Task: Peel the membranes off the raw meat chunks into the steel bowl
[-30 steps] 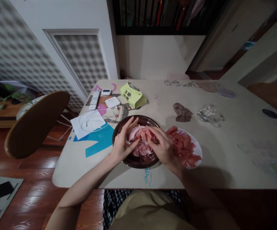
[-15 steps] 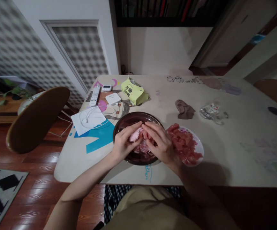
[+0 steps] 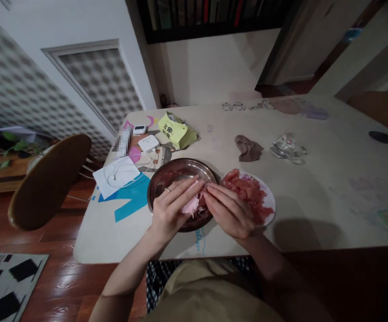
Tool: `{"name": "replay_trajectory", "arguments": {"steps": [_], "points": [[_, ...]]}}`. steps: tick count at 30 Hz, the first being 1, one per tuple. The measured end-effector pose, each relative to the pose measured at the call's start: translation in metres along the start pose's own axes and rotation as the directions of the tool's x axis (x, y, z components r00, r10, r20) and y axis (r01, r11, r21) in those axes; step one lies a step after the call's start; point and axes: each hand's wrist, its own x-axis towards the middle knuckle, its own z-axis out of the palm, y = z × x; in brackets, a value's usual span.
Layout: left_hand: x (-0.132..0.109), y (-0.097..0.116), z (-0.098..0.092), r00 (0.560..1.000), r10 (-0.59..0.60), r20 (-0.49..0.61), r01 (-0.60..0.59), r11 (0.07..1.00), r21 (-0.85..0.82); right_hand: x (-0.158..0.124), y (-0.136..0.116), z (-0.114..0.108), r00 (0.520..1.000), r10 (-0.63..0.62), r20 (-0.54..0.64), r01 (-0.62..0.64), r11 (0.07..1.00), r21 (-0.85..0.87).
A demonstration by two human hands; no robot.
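Over the metal bowl (image 3: 183,163), my left hand (image 3: 170,210) is closed round a pale pink piece of raw meat (image 3: 191,205). My right hand (image 3: 229,210) has its fingers pinched together at the right end of that meat, above the bowl's right rim. Part of the meat is hidden under my fingers. Right beside the bowl, a white plate (image 3: 270,197) holds a heap of raw red meat pieces (image 3: 246,188), and my right forearm and hand cover its near left side.
On the table (image 3: 301,197) lie a brown cloth (image 3: 248,148) and a clear crumpled plastic item (image 3: 287,148). A yellow-green bag (image 3: 177,130), a white box (image 3: 148,143), a small timer (image 3: 140,129) and white paper with a cable (image 3: 116,176) lie left. A chair (image 3: 49,183) stands at the left.
The view has shifted, so the table contents appear further left. My hands have moved toward the bowl's near right side, and more of the bowl's inside shows at the back.
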Motion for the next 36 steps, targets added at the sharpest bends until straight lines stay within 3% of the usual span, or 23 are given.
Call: {"name": "replay_trajectory", "arguments": {"steps": [1,3,12,20,23,30,36], "points": [[0.002,0.003,0.001,1.0,0.01,0.024,-0.011,1.0,0.003,0.0,0.0,-0.005,0.997,-0.081,-0.021,0.079,0.995,-0.064],[0.007,0.008,0.004,0.997,0.034,0.063,-0.034,0.999,0.01,0.0,0.0,-0.014,0.989,-0.125,-0.075,0.115,0.986,-0.123],[0.025,0.028,0.037,0.997,0.044,0.064,-0.043,0.999,-0.02,-0.013,0.012,-0.038,0.975,0.093,-0.2,-0.098,0.995,-0.018],[0.031,0.052,0.056,0.995,0.042,0.088,-0.037,0.997,-0.063,-0.037,0.015,-0.078,0.999,0.048,-0.003,-0.049,0.995,-0.082],[0.03,0.059,0.065,0.995,0.063,0.08,-0.059,0.997,-0.047,-0.042,0.015,-0.09,0.994,0.1,0.046,-0.096,0.992,-0.08],[0.031,0.062,0.082,0.997,-0.005,0.079,0.012,0.996,-0.091,-0.044,0.029,-0.085,0.982,0.141,-0.122,-0.15,0.986,-0.069],[0.033,0.061,0.082,0.993,-0.032,0.118,0.045,0.992,-0.116,-0.042,0.032,-0.087,0.965,0.249,-0.081,-0.243,0.967,0.074]]}}
